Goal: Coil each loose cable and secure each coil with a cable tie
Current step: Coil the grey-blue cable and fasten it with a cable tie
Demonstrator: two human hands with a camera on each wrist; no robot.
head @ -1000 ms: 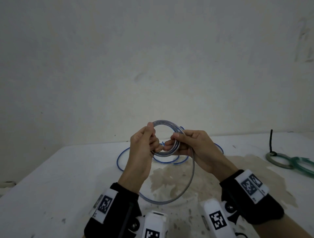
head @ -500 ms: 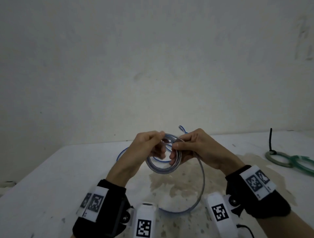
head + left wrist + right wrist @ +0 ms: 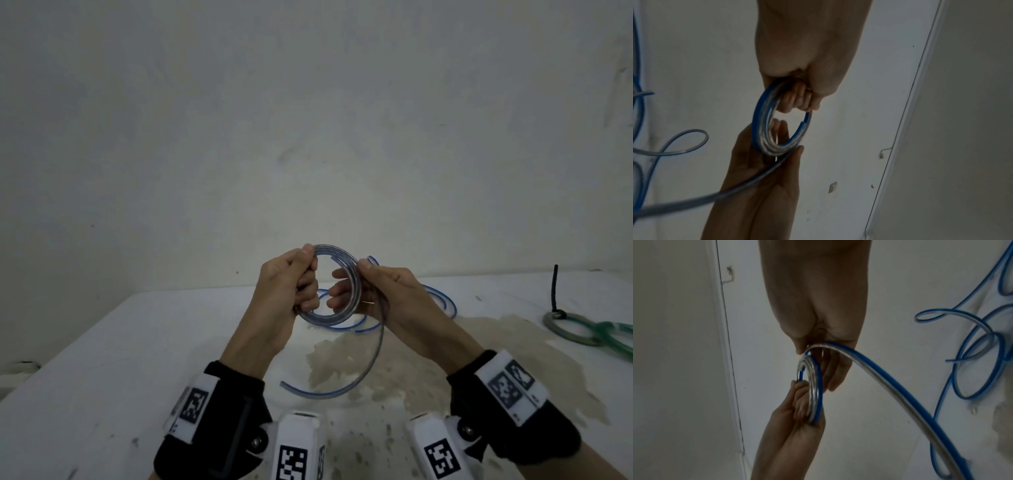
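A clear cable with a blue stripe is wound into a small coil (image 3: 322, 320) held upright above the white table (image 3: 102, 359). My left hand (image 3: 291, 291) grips the coil's left side, fingers curled through the ring. My right hand (image 3: 376, 291) pinches the right side, thumb on top and fingers behind. The loose tail (image 3: 371, 356) drops from the right hand and curves left to its free end near my left wrist. The wrist views show the same coil (image 3: 764, 129) (image 3: 816, 394) held between both hands.
More blue-striped cable (image 3: 442, 298) lies in loops on the table behind my hands. At the right edge lie a grey-green coil (image 3: 565, 334) with a black cable tie (image 3: 555, 287) standing up from it, and a green coil (image 3: 616, 342). A brown stain (image 3: 411, 370) marks the tabletop.
Both hands rose again and turned the coil upright after dipping half a second ago. Another turn went onto the coil, so the hanging tail is shorter and its free end shows.
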